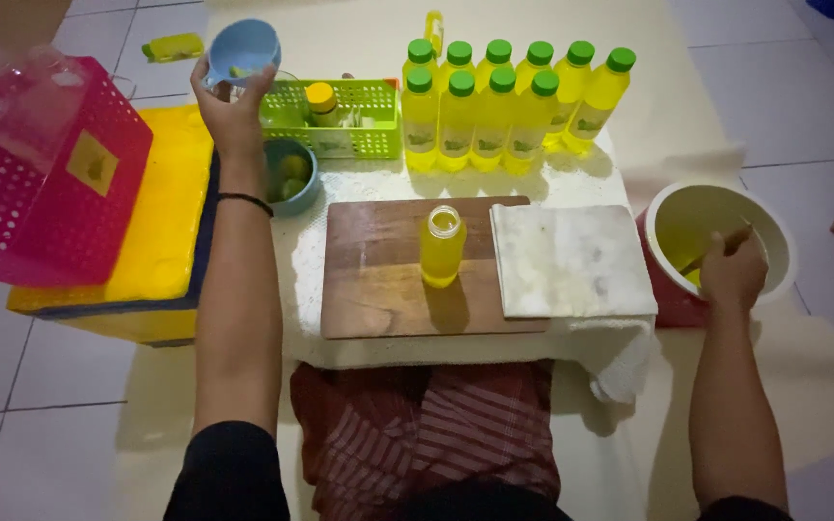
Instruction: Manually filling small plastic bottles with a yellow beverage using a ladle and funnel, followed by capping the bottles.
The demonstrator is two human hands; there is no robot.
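White floor tiles surround a low table (pixel 591 174) spread with a pale cloth, seen from above by a person sitting at it with knees under its near edge. On the table lies a wooden board (pixel 378 280), and an open bottle (pixel 442 247) of yellow liquid stands upright on it, uncapped. Just right of the board, overlapping its edge, lies a folded white towel (pixel 571 259). Behind the board stands a cluster of capped bottles (pixel 504 106), yellow with green lids, in two rows touching one another. Left of them sits a green basket (pixel 364 121) holding a small jar with a yellow lid. The left hand (pixel 232 108) is raised over the table's far left corner, fingers closed around a blue funnel (pixel 243 50) held up near the basket. Below that wrist a blue bowl (pixel 291 174) holds small greenish fruit. The right hand (pixel 732 272) reaches well to the right, off the table, into a white bucket (pixel 774 241) with yellow liquid at its bottom; its fingers grip a thin handle (pixel 736 236), though what the handle belongs to cannot be told. Left of the table stands a yellow box (pixel 161 222), and a pink basket (pixel 41 183) rests tilted against it. A small yellow object (pixel 174 45) lies on the floor beyond.
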